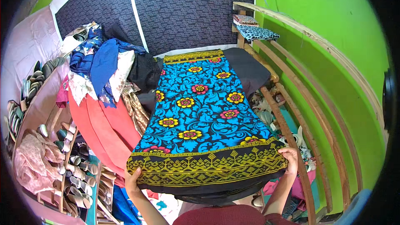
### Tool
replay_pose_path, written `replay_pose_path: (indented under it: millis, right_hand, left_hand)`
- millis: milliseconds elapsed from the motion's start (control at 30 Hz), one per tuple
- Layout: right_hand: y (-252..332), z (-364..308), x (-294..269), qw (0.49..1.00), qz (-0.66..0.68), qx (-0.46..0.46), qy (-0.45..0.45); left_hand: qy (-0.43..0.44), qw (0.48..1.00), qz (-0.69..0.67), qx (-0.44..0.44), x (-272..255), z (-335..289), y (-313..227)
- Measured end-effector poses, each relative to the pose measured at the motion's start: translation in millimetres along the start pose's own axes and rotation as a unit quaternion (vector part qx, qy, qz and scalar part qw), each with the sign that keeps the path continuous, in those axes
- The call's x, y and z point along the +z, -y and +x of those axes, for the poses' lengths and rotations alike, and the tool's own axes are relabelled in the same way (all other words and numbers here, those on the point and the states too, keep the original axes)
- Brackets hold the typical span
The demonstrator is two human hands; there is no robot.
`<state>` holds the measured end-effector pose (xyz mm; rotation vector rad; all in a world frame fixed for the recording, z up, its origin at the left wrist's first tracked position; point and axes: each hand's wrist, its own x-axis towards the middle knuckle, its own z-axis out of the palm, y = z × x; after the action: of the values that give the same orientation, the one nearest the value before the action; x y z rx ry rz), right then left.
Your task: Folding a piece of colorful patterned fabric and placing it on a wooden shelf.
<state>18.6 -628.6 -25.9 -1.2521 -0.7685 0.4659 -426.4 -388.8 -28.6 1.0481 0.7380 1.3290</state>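
Patterned cloth held by 2 corners, stretched flat toward the far end

At the far left, shoes (pixel 79 182) crowd a rack, with a pink lacy cloth (pixel 36 160) bunched beside them. Next comes a loose heap of blue, white and black garments (pixel 102 64), with a long coral cloth (pixel 98 123) hanging below it.

The left hand (pixel 133 179) pinches the near left corner of the patterned cloth (pixel 198 112), thumb on top and the other fingers mostly hidden beneath. The cloth runs up the middle, blue and black with flowers and a yellow border at each of its 2 ends; its far end lies on a dark grey surface (pixel 251 70). The right hand (pixel 290 159) grips the near right corner, fingers curled over the edge.

The step in hand looks like spreading or squaring the cloth: the near edge sags slightly between the 2 grips. The next move, I judge, calls for an even pull from both hands, keeping the sides in line.

To the right, folded cloths (pixel 255 32) sit at the top of a slatted wooden frame (pixel 310 85) against a green wall (pixel 323 0).
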Motion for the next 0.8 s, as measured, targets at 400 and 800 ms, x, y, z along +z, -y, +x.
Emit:
replay_pose_path:
  millis: [400, 800]
  right_hand:
    - [9.5, -8.7, 11.4, 0.987, 0.127, 0.093, -0.043]
    - [-6.3, 127.9, 61.6, 0.982, 0.140, -0.061, 0.115]
  left_hand:
    - [-0.102, 0.994, -0.028, -0.029, 14.1, -21.7, -5.0]
    - [0.061, 0.986, -0.143, 0.060, 48.3, 138.9, 18.4]
